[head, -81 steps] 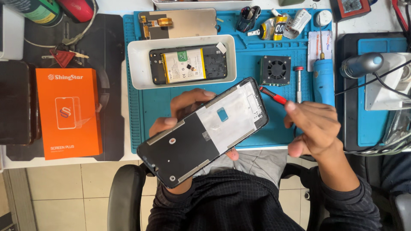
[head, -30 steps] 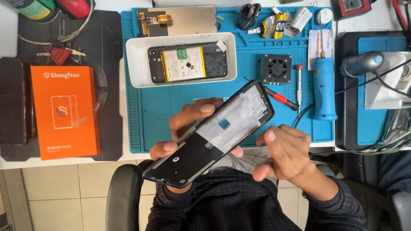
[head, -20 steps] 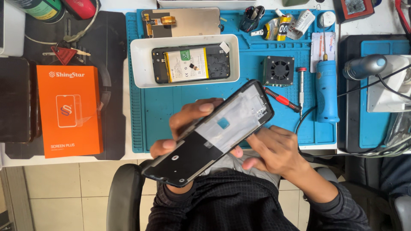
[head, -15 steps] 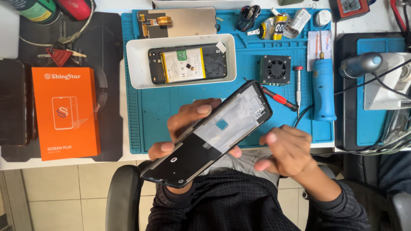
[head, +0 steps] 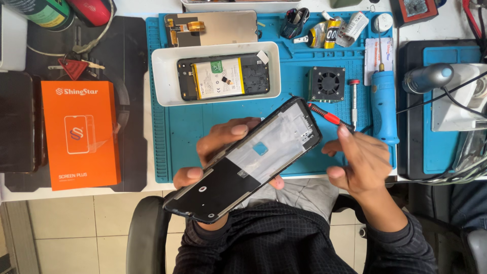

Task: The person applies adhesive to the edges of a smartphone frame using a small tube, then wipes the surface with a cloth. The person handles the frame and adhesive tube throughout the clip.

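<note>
1. Above the front edge of the blue work mat, held up in the air: a black phone frame, inner side up, tilted with its upper end toward the right.
2. Left hand under the frame, fingers closed around its long sides, thumb tip showing at the lower left edge; a firm hold.
3. Right hand just beside the upper right end of the frame, fingers loosely open, holding nothing; one fingertip close to the red-handled tool lying on the mat, touching or not cannot be told.
4. Already done, judging from the layout: phone taken apart. Opened phone body with yellow-labelled battery lying in the white tray at the back of the mat; a separate screen panel at the back left corner of the mat.
5. Orange box on the dark pad at the left, closed as far as visible.
6. Left to do, probably: reassembly of all parts; nothing joined yet.
7. Blue electric screwdriver and small black fan resting near the right edge of the mat, untouched.
</note>
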